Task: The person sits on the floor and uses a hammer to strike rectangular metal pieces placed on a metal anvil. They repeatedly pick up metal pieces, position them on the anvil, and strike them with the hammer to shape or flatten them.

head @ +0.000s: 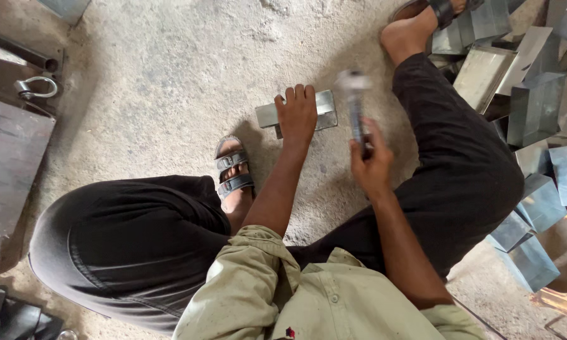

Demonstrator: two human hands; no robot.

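Two bare hands work over a rough concrete floor point(170, 82), seen from above. The left hand point(297, 113) lies palm down on a small folded piece of sheet metal point(326, 108), with the fingers spread flat across the middle of it, so the hand presses and does not clamp. This metal piece rests on the floor just in front of the person's left foot, which wears a grey sandal point(233, 169). The right hand point(372, 165) is closed around the handle of a hammer point(354, 101). The hammer is held upright above the floor, just to the right of the metal piece, and its head is blurred, so its exact shape is not clear. The hammer does not touch the metal piece.

The person sits low, with black trousers point(132, 245) and an olive-green shirt point(334, 296). The right leg reaches out to the upper right, and its foot lies beside a heap of many shiny sheet-metal boxes point(535, 107), which fill the right edge of the view. At the left edge there is a dark steel plate point(9, 164), and above it a metal shackle point(34, 88) lies near a dark pipe point(19, 53).
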